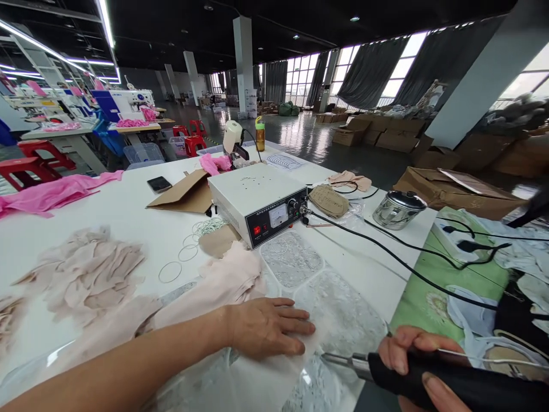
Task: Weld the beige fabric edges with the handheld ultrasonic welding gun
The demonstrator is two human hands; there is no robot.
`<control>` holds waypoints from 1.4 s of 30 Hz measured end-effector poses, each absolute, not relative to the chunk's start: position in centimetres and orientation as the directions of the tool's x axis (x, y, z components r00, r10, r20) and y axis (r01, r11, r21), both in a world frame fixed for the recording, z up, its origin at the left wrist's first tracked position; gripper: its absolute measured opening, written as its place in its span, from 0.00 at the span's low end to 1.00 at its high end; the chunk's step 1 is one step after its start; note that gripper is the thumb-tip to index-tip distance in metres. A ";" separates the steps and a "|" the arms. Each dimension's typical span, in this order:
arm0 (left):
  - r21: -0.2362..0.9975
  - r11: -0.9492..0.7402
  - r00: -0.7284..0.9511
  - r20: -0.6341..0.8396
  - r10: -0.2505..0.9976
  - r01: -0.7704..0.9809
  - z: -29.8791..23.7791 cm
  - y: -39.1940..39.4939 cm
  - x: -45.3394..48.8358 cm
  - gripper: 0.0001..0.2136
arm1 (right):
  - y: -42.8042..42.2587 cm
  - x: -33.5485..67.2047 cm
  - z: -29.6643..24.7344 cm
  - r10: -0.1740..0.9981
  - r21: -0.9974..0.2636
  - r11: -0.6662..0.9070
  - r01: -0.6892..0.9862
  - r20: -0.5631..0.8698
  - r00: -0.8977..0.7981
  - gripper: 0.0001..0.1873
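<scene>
One white table [377, 280] bears one machine [257, 194] at centre and one pale cloth [231, 274] nearer, partly hidden by the left arm [154, 357]. Two black cables [377, 240] cross its right side. One tool [484, 377] is near right, long axis left-right, tip pointing left. The two hands are apart: left [270, 329] flat on the cloth, right [418, 340] wrapped round the tool. One pot [398, 210] sits far right; one phone [159, 183], far left.

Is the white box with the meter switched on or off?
The box appears on: its red switch glows.
</scene>
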State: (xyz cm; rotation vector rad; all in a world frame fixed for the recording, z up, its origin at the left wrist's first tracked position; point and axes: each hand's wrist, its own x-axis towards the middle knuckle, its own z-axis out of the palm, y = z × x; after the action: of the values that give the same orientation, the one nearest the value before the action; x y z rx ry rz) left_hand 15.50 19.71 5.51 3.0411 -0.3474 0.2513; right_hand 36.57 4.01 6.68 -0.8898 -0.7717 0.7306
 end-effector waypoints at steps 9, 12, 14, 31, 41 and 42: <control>0.055 -0.993 0.954 0.280 0.111 0.100 5.9 13.2 14.9 0.08 | 5.7 37.4 5.8 0.675 -0.813 0.553 -0.182 0.309 0.670 0.06; -0.023 -0.988 0.924 0.357 0.136 0.155 4.1 12.2 14.8 0.08 | 6.2 37.3 5.5 0.680 -0.806 0.564 -0.180 0.329 0.656 0.06; -0.082 -0.980 0.903 0.408 0.133 0.181 3.0 12.2 14.7 0.08 | 6.2 37.4 5.4 0.689 -0.810 0.560 -0.176 0.337 0.642 0.06; -0.161 -0.942 0.848 0.498 0.178 0.293 1.1 10.9 12.7 0.11 | 4.7 39.4 6.2 0.688 -0.806 0.568 -0.168 0.352 0.635 0.07; -0.070 -0.981 0.875 0.467 0.126 0.179 1.6 12.2 12.1 0.16 | 3.6 41.1 6.2 0.712 -0.872 0.489 -0.028 0.381 0.590 0.08; -0.063 -0.978 0.870 0.472 0.145 0.197 1.9 12.1 12.2 0.16 | 3.6 41.2 6.3 0.709 -0.871 0.490 -0.027 0.381 0.593 0.09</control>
State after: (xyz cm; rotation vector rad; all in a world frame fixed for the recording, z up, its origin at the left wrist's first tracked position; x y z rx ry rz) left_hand 12.20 12.12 1.92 3.1431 0.2883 0.7790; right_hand 41.18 3.60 6.28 -0.9646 -0.8301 0.5151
